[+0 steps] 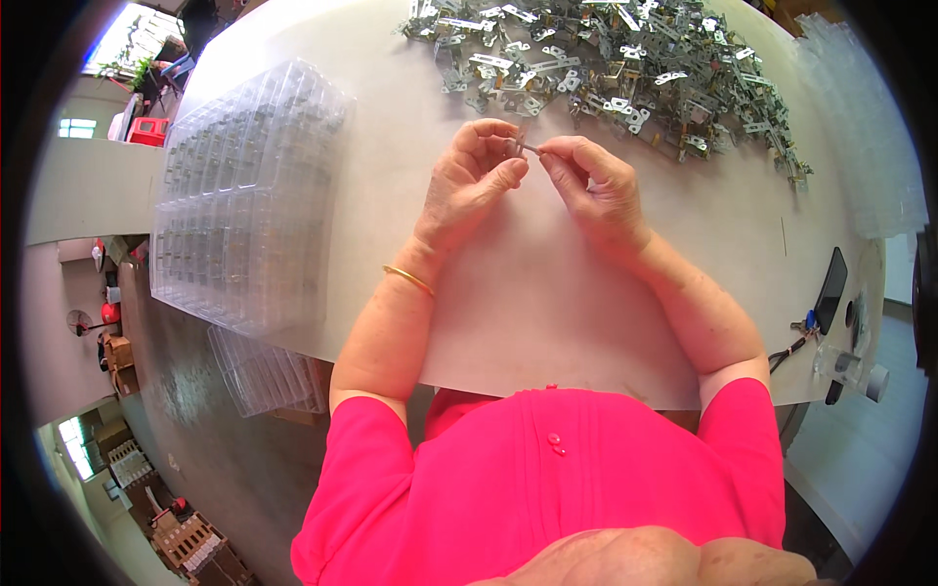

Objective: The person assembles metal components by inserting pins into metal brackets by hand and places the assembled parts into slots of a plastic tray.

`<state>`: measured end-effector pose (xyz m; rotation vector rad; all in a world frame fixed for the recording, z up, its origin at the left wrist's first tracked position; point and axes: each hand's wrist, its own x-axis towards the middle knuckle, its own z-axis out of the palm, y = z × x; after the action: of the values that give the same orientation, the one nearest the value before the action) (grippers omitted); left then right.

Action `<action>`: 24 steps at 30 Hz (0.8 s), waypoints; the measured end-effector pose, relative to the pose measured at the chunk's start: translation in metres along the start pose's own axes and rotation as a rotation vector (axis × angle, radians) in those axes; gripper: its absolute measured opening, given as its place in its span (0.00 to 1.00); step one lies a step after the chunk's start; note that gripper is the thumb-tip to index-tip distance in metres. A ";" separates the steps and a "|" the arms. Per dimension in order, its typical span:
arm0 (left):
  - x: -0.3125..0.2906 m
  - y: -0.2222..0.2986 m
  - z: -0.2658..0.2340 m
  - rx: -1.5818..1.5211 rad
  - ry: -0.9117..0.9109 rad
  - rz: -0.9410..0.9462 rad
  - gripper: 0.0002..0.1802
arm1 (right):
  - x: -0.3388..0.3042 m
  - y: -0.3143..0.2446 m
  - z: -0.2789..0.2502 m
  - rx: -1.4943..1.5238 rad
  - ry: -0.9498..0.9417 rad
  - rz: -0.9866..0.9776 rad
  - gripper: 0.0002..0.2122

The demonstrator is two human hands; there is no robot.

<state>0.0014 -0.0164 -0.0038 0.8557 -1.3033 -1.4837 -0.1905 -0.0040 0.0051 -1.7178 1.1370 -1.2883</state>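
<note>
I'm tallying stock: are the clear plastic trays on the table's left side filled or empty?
Not empty: rows of small parts show through the clear plastic trays. Whether every compartment is full, I cannot tell.

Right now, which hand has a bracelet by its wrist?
The left hand: a thin gold-coloured bracelet sits by its wrist. The right hand shows none.
</note>
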 end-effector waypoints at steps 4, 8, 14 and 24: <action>0.001 -0.006 -0.001 0.034 0.009 0.028 0.23 | 0.001 0.001 0.000 -0.124 -0.011 -0.108 0.05; -0.001 -0.004 0.001 0.088 -0.006 0.020 0.23 | 0.000 0.003 0.001 -0.251 -0.052 -0.327 0.05; -0.005 -0.008 0.004 0.047 -0.040 0.013 0.24 | -0.003 0.008 -0.002 -0.288 -0.062 -0.343 0.03; 0.014 0.010 -0.011 -0.015 -0.084 -0.002 0.18 | 0.013 0.027 -0.008 0.233 -0.009 0.053 0.07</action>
<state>0.0094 -0.0328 0.0053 0.7932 -1.3509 -1.5434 -0.2033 -0.0262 -0.0121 -1.5115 0.9782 -1.3237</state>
